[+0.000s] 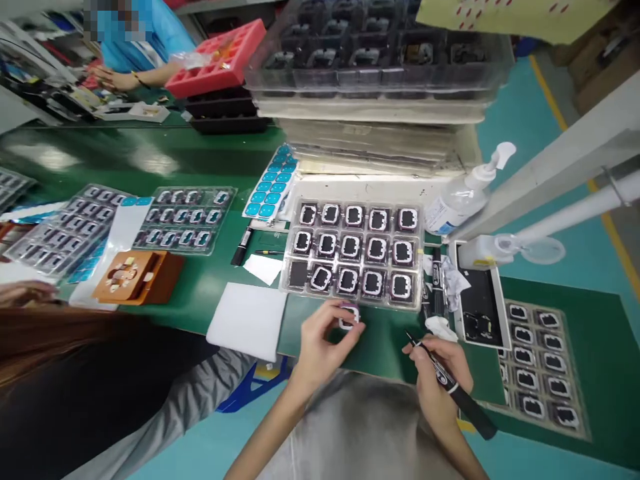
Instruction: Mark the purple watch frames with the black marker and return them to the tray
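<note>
Between the thumb and fingers of my left hand (325, 340) is a small squarish watch-case-like part (349, 317) with a white rim and purple edge. It is held just above the green table, in front of a clear plastic tray (291, 293). Similar parts sit in the tray's pockets; the front-left pocket holds none. My right hand (443, 373) grips a black marker pen (445, 379) like a pencil. Its bare tip points up and left toward the held part, apart from it, and a black cap is on the rear end.
A white foam sheet (245, 323) lies left of my left hand. At right stand a pump bottle (457, 200), a white box (501, 310) and another filled tray (575, 373). Stacked trays (380, 100) rise behind. A co-worker's sleeve (200, 393) is close at left; another person (165, 33) sits across.
</note>
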`<state>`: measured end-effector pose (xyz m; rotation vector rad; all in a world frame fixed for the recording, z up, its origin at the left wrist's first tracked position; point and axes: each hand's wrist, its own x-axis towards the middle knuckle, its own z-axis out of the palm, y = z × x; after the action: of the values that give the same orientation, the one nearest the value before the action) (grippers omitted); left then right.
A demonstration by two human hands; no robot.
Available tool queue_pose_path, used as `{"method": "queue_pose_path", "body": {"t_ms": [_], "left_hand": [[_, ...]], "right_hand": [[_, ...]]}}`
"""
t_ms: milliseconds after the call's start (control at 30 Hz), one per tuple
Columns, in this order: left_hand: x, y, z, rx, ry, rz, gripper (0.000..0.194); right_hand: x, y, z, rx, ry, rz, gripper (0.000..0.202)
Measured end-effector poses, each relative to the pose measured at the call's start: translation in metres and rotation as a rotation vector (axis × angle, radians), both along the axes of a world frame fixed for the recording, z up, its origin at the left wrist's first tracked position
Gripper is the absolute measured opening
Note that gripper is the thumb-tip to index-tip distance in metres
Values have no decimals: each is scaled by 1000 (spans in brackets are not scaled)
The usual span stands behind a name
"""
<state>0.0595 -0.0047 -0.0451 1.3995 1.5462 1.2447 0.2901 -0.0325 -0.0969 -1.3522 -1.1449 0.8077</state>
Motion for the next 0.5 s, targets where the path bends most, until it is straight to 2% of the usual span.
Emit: {"method": "queue_pose_path", "body": {"t_ms": [100,233,333,500], "left_hand": [[20,-3,-15,-72,-89,-61,16],[22,-3,-29,-127,-81,-164,18],[17,-1,-31,-125,-56,-247,20],[15,-4,-26,-83,27,-284,12]], "right_hand": [[-3,-1,2,-9,6,-21,17],[-9,-2,10,-29,-9,-6,21],[-15,1,19,-47,-80,36,20],[-26,10,28,-19,-68,171,12]]}}
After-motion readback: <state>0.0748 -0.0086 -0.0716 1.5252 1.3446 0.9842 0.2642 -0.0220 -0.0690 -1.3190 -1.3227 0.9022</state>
